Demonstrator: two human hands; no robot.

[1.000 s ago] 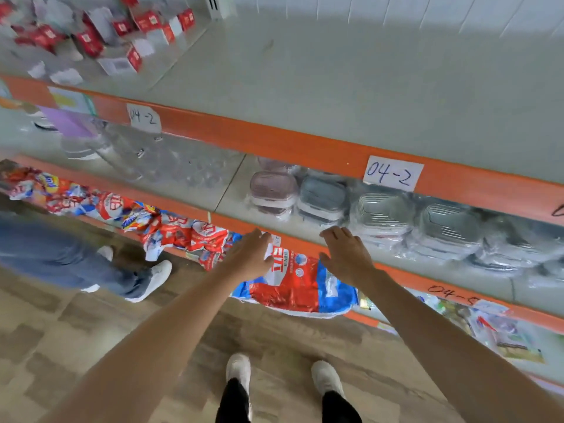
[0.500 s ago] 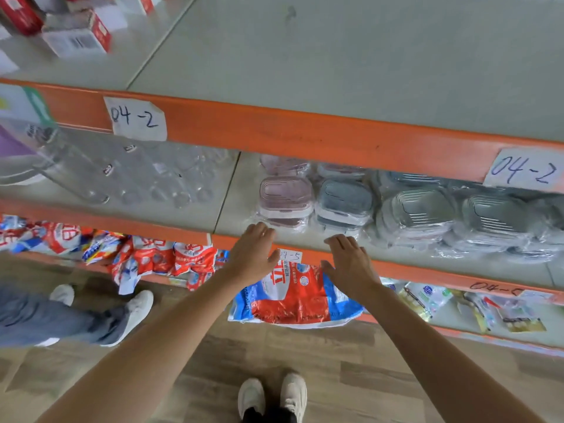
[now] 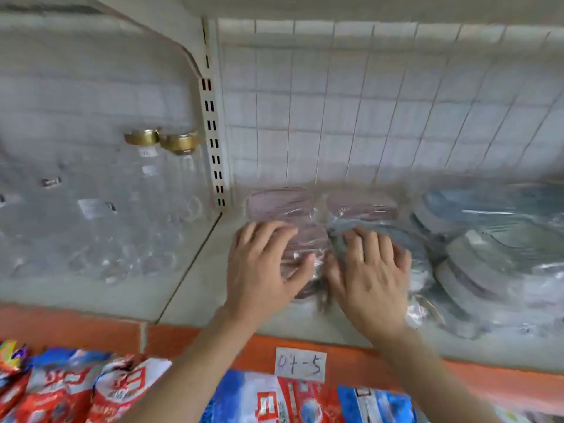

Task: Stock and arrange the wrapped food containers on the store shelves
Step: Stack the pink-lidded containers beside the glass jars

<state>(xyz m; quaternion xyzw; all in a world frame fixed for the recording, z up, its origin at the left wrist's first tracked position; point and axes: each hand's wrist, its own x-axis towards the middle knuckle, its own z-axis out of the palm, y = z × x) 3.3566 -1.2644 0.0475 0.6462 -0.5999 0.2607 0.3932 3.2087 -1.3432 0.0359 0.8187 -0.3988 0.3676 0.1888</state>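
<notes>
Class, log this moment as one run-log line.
left hand: on pink plastic-wrapped container | right hand: on grey plastic-wrapped container | grey shelf: stocked

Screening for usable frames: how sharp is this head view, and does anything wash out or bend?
Head view: motion blur smears the whole picture, so the wrapped containers under the left hand and right hand lose their edges; the plastic wrap shows pale glare; the wall tiles fan out from wide-angle distortion; the shelf label stays readable.

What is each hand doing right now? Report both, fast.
Left hand: open, fingers spread, resting on the pinkish plastic-wrapped food container.
Right hand: open, fingers spread, resting on the grey plastic-wrapped food container.
</notes>
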